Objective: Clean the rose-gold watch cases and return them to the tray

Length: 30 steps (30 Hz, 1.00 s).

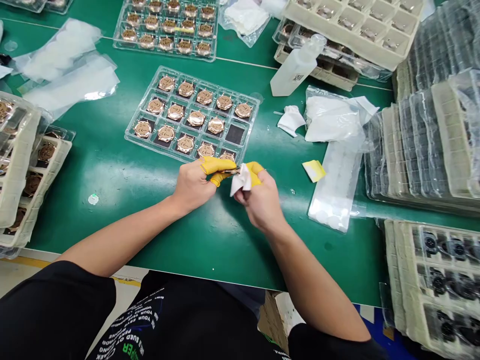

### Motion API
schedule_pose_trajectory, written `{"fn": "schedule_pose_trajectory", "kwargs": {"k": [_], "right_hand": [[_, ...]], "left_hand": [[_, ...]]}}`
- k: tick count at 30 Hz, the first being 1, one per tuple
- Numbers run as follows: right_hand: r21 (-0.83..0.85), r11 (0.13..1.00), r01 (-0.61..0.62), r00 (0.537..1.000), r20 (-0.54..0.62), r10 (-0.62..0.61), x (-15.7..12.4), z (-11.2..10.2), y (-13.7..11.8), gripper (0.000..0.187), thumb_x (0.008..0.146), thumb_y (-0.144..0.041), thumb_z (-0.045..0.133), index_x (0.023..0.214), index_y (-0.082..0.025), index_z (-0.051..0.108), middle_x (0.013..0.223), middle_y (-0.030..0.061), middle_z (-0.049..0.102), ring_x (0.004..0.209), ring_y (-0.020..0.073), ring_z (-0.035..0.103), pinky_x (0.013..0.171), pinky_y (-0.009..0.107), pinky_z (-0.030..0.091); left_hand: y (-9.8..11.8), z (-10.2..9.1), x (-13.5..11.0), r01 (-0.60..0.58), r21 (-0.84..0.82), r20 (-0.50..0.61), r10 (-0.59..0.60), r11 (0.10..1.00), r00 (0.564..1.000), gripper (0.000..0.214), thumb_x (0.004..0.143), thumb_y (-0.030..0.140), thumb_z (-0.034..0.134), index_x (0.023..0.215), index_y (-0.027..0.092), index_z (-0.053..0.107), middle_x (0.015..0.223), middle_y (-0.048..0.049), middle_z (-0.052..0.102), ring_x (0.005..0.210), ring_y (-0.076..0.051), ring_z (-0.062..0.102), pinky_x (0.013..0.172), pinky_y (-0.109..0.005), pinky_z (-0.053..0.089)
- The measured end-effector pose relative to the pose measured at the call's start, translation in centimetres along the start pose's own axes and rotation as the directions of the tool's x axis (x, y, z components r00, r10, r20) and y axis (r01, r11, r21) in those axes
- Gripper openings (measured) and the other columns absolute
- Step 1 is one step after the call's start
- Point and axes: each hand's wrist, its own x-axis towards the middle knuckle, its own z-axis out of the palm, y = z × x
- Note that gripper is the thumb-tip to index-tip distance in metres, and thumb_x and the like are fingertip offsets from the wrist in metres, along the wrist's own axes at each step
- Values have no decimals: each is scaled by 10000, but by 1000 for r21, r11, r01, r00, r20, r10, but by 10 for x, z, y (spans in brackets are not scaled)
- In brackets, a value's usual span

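Note:
Yellow finger cots cover the fingertips of both hands. My left hand pinches a watch case by its edge, just over the near side of a clear tray. In my right hand is a folded white cloth, pressed against the right edge of that case. The tray holds rose-gold watch cases with engraved backs facing up. One compartment at its right side shows only a black pad. My fingers hide most of the held case.
A white bottle lies tilted beside stacked trays. Crumpled white cloth, a yellow-and-white scrap and a plastic film strip lie to the right. Tray stacks line the right side, more trays the left.

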Motion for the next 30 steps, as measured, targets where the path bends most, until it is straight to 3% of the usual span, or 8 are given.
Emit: {"fn": "schedule_pose_trajectory", "kwargs": {"k": [2,4,6,10,19,21,26,30], "right_hand": [[199,959,-202,973,152,174,0,-1,-5,185,905,-329,456,737,-252,465,608,-43,373,455,113,279,403,263,277],[240,946,-217,974,122,192,1,-7,-5,195,893,-361,520,748,-235,551,598,-34,447,446,107,330,401,259,300],[25,998,51,991,-123,-47,4,-14,1,129,856,-327,656,797,-217,685,675,3,597,543,117,488,480,258,390],[-506,709,491,701,-254,-666,7,-23,15,201,830,-149,721,971,-254,819,807,25,719,720,151,643,600,279,469],[-618,456,641,592,20,-806,11,-13,20,347,850,-20,571,1016,-250,771,776,8,660,705,142,602,617,283,461],[-667,475,575,611,-36,-791,13,-13,22,304,872,-64,562,981,-243,781,728,11,639,658,140,585,570,278,430],[-559,740,374,812,-189,-553,11,-4,19,183,959,-272,602,879,-234,762,765,37,717,661,152,620,587,285,474],[-523,797,302,855,-221,-469,8,1,14,203,949,-281,587,805,-218,716,693,26,651,647,144,567,598,284,431]], "left_hand": [[-3,-1,2,16,50,14,-16,999,1000,308,862,11,693,1041,225,824,1034,-14,846,972,-155,792,921,-276,633],[-7,1,4,162,-49,-7,-163,985,987,273,865,35,703,1046,214,800,1043,-17,833,969,-154,786,923,-282,634],[-9,6,6,324,-255,6,-333,911,943,203,862,112,763,1044,202,759,1033,-19,815,952,-155,786,906,-279,641],[-9,14,8,431,-517,99,-448,740,889,300,803,319,889,1021,208,715,1019,-23,793,947,-166,787,896,-279,640],[6,3,-2,535,-227,165,-509,814,845,227,774,219,826,999,201,856,1000,-19,847,940,-214,802,896,-305,641],[7,3,0,538,-309,130,-525,785,841,259,775,217,831,1032,206,855,1048,-27,849,979,-215,807,927,-310,649],[7,11,1,512,-458,85,-538,727,839,251,768,283,889,1000,206,838,1049,-42,845,975,-201,811,939,-324,665],[6,11,-1,496,-450,59,-530,743,846,286,780,352,905,1003,199,812,1065,-50,834,988,-198,803,955,-344,661]]}}
